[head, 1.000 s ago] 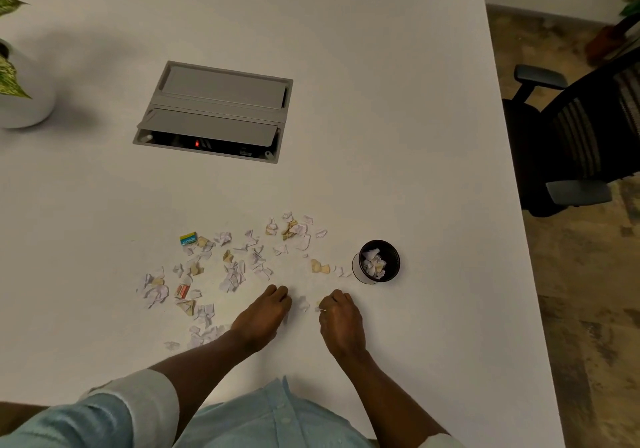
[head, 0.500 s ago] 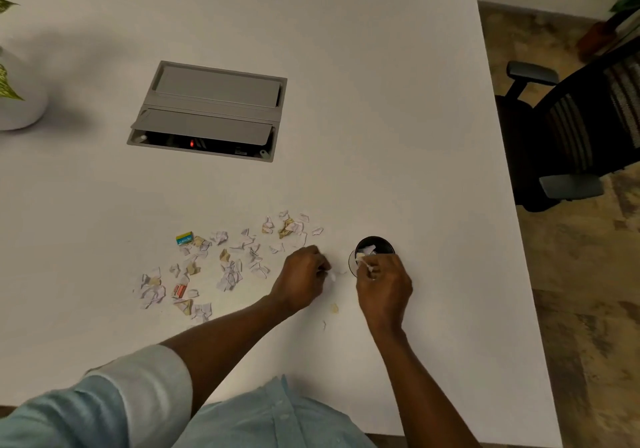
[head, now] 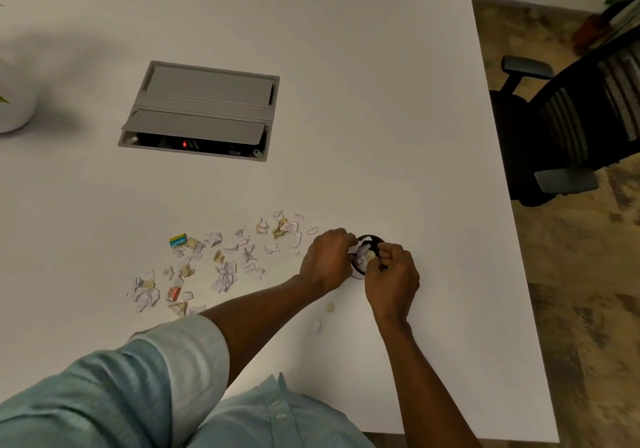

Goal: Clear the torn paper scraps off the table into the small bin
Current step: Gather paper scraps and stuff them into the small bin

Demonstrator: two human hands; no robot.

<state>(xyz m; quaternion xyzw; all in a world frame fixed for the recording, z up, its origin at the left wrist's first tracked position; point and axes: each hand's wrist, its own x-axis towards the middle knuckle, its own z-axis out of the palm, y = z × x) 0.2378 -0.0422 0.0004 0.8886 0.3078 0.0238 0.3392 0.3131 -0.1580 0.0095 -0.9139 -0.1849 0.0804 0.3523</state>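
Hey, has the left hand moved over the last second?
Yes. The left hand has gone right and away from the person, from the near edge of the paper scraps to the left side of the small bin.

Looked smooth and matt white across the table (head: 381,136). Saw thin crumpled paper, white and tan, in the scraps (head: 225,276). Found matt grey on the cable hatch (head: 207,87), black mesh on the chair (head: 616,94), soft light-blue cloth on the sleeve (head: 121,388).
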